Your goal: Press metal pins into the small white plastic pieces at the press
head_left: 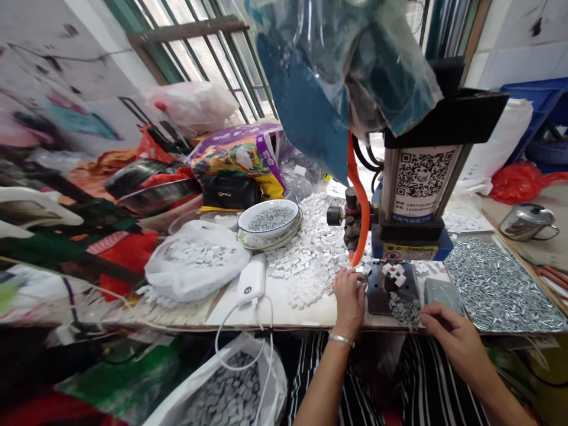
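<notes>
My left hand (349,296) rests on the table edge beside a heap of small white plastic pieces (310,254), its fingers curled at the left side of the dark metal base plate (390,290) of a small press machine (417,195). What the fingers hold, if anything, is too small to see. My right hand (448,328) is at the table's front edge, fingers pinched together near a small pile of metal screws (404,309) on the plate. A few white pieces lie on the plate.
A tray of loose screws (497,284) lies to the right, a bowl of screws (269,220) and a white bag of pieces (195,260) to the left. A white power bank (251,279) with cable lies near the front edge. A steel pot (528,222) stands far right.
</notes>
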Demonstrator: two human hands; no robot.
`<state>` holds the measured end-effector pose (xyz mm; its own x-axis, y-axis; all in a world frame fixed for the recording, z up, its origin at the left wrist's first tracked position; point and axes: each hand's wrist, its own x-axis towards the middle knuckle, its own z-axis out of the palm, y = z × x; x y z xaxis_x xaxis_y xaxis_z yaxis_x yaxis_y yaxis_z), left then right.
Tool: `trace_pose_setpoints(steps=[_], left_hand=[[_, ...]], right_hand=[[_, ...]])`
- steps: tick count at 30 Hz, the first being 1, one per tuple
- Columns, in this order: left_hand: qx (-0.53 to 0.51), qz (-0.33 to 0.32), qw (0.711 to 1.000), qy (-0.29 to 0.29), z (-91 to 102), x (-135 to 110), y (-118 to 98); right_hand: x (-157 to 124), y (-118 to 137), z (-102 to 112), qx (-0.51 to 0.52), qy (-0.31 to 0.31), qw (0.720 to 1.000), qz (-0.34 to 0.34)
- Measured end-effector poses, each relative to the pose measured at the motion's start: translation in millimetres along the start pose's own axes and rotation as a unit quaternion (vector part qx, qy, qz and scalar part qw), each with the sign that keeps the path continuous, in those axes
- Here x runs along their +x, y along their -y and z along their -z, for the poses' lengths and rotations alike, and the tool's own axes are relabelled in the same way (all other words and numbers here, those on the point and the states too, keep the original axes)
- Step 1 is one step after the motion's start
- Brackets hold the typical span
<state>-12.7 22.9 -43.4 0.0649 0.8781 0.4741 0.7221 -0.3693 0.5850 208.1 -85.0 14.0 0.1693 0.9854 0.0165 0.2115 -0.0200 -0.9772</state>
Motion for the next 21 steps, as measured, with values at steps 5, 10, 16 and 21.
trace_pose_setpoints(steps=[5,10,16,21], left_hand=[[0.050,0.055,0.997,-0.003,-4.9,16,-8],[0.101,0.044,0.993,0.047,0.1,38,-23],[0.017,0.037,0.999,0.024,33.3,21,-51],[-0.117,0.046,0.980,0.153,54.2,-13,-98]], right_hand=[[-1,2,-2,-0.002,0.004,1.000,0.008],[-1,2,1,0.000,0.012,1.000,0.007],[-1,10,2,0.007,0.004,1.000,0.019],[3,29,-12,0.003,0.043,0.996,0.074]])
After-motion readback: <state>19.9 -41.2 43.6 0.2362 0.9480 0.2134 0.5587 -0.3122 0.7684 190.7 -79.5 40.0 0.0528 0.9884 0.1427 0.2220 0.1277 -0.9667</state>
